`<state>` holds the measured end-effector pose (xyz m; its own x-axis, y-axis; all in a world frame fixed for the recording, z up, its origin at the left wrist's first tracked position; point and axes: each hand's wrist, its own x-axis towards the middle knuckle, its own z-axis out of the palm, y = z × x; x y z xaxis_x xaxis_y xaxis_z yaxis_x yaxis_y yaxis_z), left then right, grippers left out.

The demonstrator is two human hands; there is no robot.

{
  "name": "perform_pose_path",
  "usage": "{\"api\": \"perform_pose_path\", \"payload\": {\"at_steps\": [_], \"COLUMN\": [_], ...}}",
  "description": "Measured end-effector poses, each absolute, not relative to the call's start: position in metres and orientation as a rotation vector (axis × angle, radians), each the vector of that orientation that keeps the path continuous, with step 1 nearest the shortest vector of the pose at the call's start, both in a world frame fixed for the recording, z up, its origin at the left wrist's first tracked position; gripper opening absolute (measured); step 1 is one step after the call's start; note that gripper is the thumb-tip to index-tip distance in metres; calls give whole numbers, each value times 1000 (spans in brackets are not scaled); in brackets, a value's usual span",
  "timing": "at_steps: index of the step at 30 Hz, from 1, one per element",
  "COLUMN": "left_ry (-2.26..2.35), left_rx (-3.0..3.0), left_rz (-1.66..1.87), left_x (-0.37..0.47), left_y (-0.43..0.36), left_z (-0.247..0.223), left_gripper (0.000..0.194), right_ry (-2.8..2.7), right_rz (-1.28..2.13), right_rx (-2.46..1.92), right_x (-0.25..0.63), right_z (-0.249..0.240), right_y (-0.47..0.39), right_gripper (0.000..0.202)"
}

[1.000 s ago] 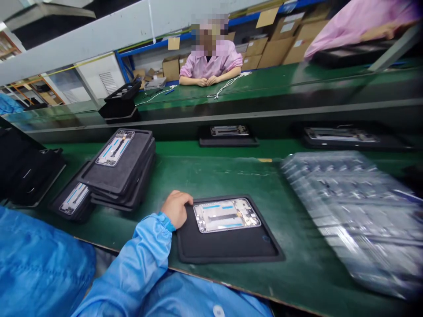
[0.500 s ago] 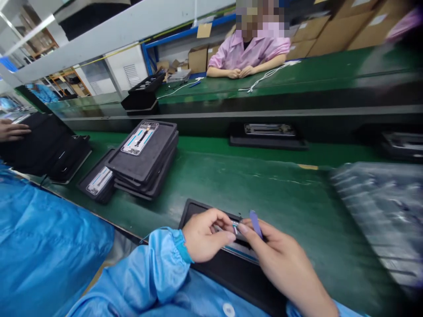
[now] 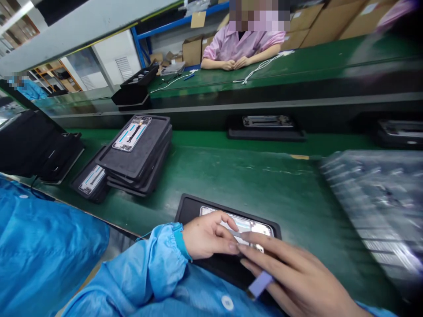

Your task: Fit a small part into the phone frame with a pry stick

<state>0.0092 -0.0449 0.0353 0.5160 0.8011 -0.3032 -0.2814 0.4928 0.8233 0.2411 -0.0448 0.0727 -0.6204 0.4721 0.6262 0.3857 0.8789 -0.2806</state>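
At the near edge of a green counter (image 3: 251, 180), seen from the head camera, a black tray (image 3: 190, 209) holds a silver phone frame (image 3: 246, 225) lying flat in its recess. The left hand (image 3: 206, 235), in a blue sleeve, rests on the frame's near left part, its fingers (image 3: 231, 247) drawn narrow, thumb close to forefinger, seemingly pinching something too small to make out. The right hand (image 3: 297, 275) reaches in from the lower right, its fingertips touching the left hand's over the frame; a lilac tool (image 3: 259, 284) is tucked between its lower fingers. To the left stands a stack of black trays (image 3: 142, 152) with another frame on top, a single tray (image 3: 89, 180) beside it. At right lies a blurred clear plastic sheet of parts (image 3: 376, 202). Across the counter sits a person in pink (image 3: 243, 44), hands clasped.
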Motion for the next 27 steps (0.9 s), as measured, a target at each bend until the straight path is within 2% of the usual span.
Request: {"api": "perform_pose_path", "payload": {"at_steps": [9,14,16,21,24,27], "left_ry": [593,579,614,1154,1365,1429], "left_rx": [830,851,914,1518,1958,2174], "left_rz": [597,559,577,856,954,805], "left_x": [21,22,22,9,-1,-5], "left_y": [-44,-39,-38,-34,-29,-26], "left_z": [23,27,30,43,44,39], "left_gripper": [78,83,75,23,21,28], "right_ry": [-2398,-2425,-2442,-2462,-2541,-2595], "right_rz": [80,208,216,-30,-132,-179], "right_rx": [-578,-676,-698,-672,-737,-755], "right_x": [256,262,263,260,254,249], "right_z": [69,58,56,50,41,28], "right_y": [-43,-46,-46,-24,-6,5], "right_gripper": [28,34,35,25,25,28]}}
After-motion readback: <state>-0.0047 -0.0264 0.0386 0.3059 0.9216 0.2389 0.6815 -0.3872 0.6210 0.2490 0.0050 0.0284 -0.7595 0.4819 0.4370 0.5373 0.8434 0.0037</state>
